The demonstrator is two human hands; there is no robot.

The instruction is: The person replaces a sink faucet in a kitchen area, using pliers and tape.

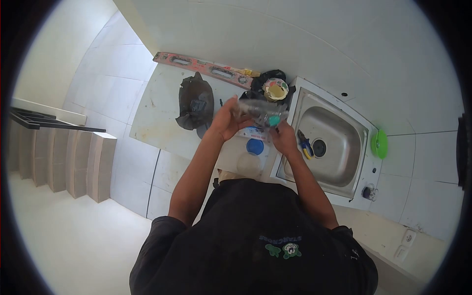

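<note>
Between my two hands is a clear plastic bottle (253, 107), lying roughly sideways, with a teal cap (274, 120) at its right end. My left hand (227, 119) is wrapped round the bottle's left end. The fingers of my right hand (283, 136) are closed near the teal cap. Just below the bottle, a white box with blue and red print (251, 132) rests on the countertop (162, 115). A blue round lid (254, 146) and a clear round container (249, 164) are nearer my body.
A red spirit level (201, 68) lies along the wall. Near it are a dark torn container (195, 101) and a paint-stained tub (275, 90). Yellow-and-blue pliers (306, 145) lie in the steel sink (339, 147). A green bowl (379, 144) stands beyond the sink, and stairs (78, 160) descend at left.
</note>
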